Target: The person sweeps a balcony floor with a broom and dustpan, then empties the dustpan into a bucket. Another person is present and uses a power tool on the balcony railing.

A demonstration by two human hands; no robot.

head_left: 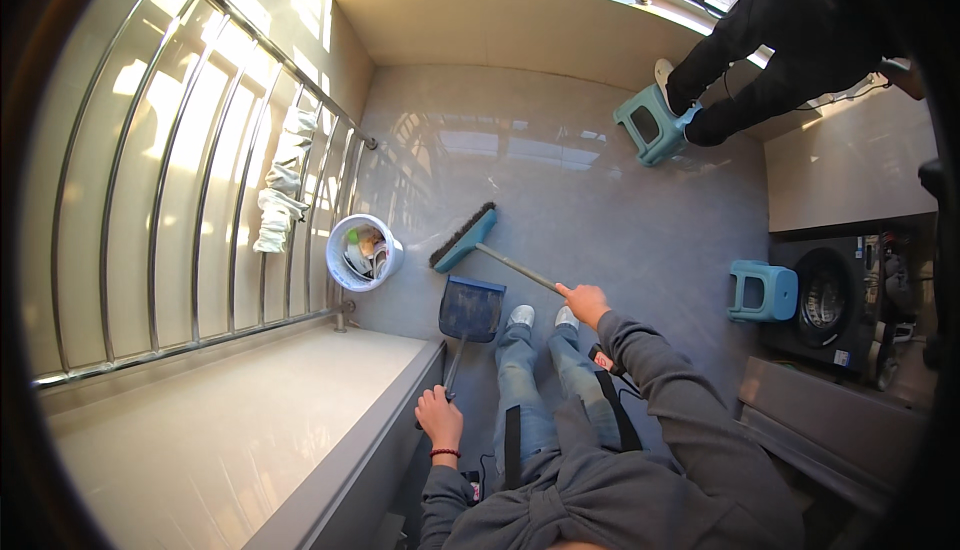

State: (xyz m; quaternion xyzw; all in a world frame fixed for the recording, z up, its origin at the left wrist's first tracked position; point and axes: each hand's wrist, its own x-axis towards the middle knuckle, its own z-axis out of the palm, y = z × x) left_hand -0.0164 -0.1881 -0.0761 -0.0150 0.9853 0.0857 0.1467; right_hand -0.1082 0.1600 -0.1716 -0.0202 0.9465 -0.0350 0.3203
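Right hand on broom, left hand on dustpan

Grasping the broom's grey pole near its end with the right, closed around it. Clasping the dustpan's handle with the left, lower in view and beside a pale ledge, with a red bracelet at the wrist. Down at the grey floor, teal broom head with dark bristles turned toward the upper left. Just below it, dark blue pan with its front edge toward the broom head; cannot tell whether touching. Near both, to the left, a white bin with mixed rubbish inside, next to a metal railing hung with pale cloths. Just right of the pan, a pair of white shoes below blue jeans. Well apart at the right, a teal stool before a dark front-loading machine. Farther off, upper right, another stool at the feet of a person in black.
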